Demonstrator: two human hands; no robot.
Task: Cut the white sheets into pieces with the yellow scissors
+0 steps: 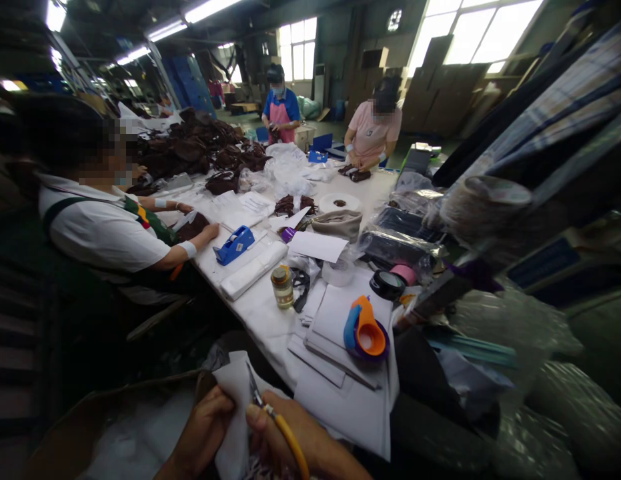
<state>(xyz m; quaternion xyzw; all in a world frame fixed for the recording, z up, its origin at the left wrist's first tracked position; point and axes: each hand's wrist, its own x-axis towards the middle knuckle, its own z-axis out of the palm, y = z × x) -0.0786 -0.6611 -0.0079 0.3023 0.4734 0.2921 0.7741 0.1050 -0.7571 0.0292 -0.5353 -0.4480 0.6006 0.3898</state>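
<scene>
At the bottom of the view, my left hand is closed on a white sheet; whether it is paper or thin cloth I cannot tell. My right hand grips scissors with yellow handles, their metal blades pointing up beside the sheet. Some dark brown material shows just behind my left fingers. Beneath my hands, bunched white material fills a brown-edged container.
An orange and purple tape dispenser lies on papers at the near table end. Beyond are a glass jar, a blue tape dispenser and a brown heap. One person sits left; two stand across the table. Plastic-wrapped goods line the right.
</scene>
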